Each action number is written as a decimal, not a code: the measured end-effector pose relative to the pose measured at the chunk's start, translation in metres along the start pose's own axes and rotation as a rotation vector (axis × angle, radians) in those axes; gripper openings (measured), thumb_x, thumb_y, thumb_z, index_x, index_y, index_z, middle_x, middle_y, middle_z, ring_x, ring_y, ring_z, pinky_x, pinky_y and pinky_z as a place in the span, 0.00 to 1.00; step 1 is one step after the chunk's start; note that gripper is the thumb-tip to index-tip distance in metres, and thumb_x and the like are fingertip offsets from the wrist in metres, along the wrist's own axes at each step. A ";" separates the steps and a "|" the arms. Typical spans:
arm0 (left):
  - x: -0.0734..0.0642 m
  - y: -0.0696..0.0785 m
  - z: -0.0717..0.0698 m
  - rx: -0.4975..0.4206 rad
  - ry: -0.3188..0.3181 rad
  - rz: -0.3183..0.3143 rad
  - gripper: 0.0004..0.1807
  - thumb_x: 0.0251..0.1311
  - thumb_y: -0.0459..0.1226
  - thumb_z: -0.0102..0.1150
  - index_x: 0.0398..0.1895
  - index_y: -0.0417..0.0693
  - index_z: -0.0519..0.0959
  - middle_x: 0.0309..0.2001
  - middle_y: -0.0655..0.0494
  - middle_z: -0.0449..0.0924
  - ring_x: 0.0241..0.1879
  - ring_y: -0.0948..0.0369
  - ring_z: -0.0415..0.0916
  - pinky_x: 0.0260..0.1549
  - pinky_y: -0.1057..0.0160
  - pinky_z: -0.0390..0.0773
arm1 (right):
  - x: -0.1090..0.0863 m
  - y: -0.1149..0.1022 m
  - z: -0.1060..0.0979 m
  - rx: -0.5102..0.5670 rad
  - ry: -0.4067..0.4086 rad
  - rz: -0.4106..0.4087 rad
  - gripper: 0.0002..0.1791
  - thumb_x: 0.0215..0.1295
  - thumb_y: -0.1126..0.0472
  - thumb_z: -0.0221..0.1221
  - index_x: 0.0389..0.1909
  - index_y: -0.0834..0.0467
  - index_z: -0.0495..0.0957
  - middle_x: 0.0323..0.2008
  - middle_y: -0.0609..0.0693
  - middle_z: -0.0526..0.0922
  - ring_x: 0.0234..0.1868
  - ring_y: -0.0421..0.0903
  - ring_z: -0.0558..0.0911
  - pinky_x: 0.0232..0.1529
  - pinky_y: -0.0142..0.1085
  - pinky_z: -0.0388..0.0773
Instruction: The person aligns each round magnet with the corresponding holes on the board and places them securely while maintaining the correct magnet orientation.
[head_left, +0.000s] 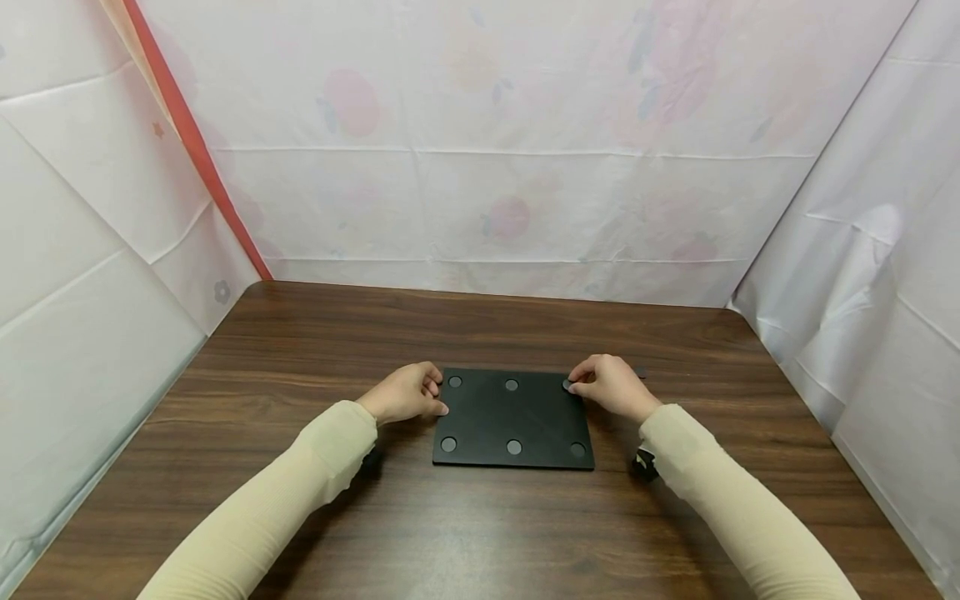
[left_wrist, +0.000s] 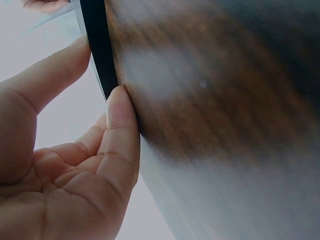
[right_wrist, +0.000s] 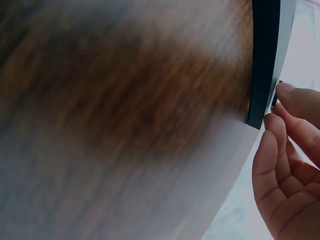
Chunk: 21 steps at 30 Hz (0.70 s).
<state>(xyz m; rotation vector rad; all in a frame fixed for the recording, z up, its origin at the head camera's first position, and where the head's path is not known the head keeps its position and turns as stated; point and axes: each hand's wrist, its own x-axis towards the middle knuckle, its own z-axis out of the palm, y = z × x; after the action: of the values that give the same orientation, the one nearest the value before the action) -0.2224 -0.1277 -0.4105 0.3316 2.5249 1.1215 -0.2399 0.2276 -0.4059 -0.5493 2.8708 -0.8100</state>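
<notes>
A flat black rectangular board point(head_left: 517, 417) lies on the table, with round grey spots near its edges. My left hand point(head_left: 407, 393) holds the board's left edge. In the left wrist view, the thumb point(left_wrist: 75, 55) rests along the upper side of that edge, and a fingertip point(left_wrist: 120, 102) touches its side. At the far right corner, my right hand point(head_left: 611, 387) pinches a small dark disc point(head_left: 567, 386) between thumb and finger. The right wrist view shows the disc point(right_wrist: 274, 95) partly hidden by fingers, right at the board's face.
A small dark flat piece point(head_left: 640, 373) lies on the brown wood-grain table point(head_left: 480, 533) just beyond the right hand. Pale printed curtains point(head_left: 480, 167) enclose the back and sides. A red strip point(head_left: 195, 142) runs down the back left corner.
</notes>
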 end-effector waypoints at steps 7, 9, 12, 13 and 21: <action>0.000 0.001 -0.001 0.013 0.002 0.002 0.28 0.54 0.33 0.70 0.57 0.34 0.71 0.42 0.48 0.75 0.34 0.60 0.71 0.33 0.64 0.74 | 0.002 -0.001 0.001 -0.023 -0.005 0.005 0.07 0.62 0.63 0.65 0.40 0.59 0.85 0.36 0.51 0.83 0.32 0.41 0.78 0.33 0.35 0.76; 0.000 0.001 -0.001 0.016 0.002 0.003 0.28 0.54 0.33 0.70 0.57 0.34 0.71 0.42 0.48 0.75 0.35 0.60 0.71 0.33 0.64 0.74 | 0.003 -0.002 0.001 -0.028 -0.007 0.006 0.07 0.61 0.63 0.66 0.40 0.59 0.85 0.36 0.51 0.83 0.32 0.41 0.78 0.33 0.35 0.76; 0.000 0.000 0.000 0.017 0.001 0.005 0.28 0.54 0.33 0.70 0.57 0.34 0.71 0.42 0.48 0.75 0.35 0.60 0.71 0.33 0.64 0.74 | 0.003 -0.002 0.001 -0.025 -0.011 0.010 0.07 0.61 0.63 0.66 0.40 0.59 0.85 0.36 0.51 0.82 0.32 0.42 0.78 0.34 0.35 0.76; 0.000 0.000 0.000 0.018 0.000 0.006 0.28 0.54 0.33 0.70 0.57 0.34 0.71 0.42 0.48 0.75 0.35 0.60 0.71 0.33 0.64 0.74 | 0.003 -0.003 0.001 -0.023 -0.012 0.011 0.07 0.61 0.63 0.66 0.40 0.59 0.85 0.36 0.51 0.82 0.32 0.42 0.78 0.34 0.35 0.76; -0.001 0.001 0.000 0.010 -0.001 0.002 0.28 0.54 0.32 0.70 0.57 0.34 0.71 0.42 0.48 0.75 0.35 0.60 0.70 0.34 0.64 0.73 | 0.003 -0.002 0.001 -0.017 -0.014 0.015 0.08 0.62 0.64 0.65 0.41 0.60 0.85 0.36 0.51 0.82 0.32 0.42 0.78 0.33 0.35 0.76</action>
<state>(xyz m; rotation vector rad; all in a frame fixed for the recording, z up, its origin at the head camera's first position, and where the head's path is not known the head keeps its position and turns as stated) -0.2216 -0.1274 -0.4097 0.3370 2.5303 1.1097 -0.2418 0.2244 -0.4062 -0.5327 2.8681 -0.7774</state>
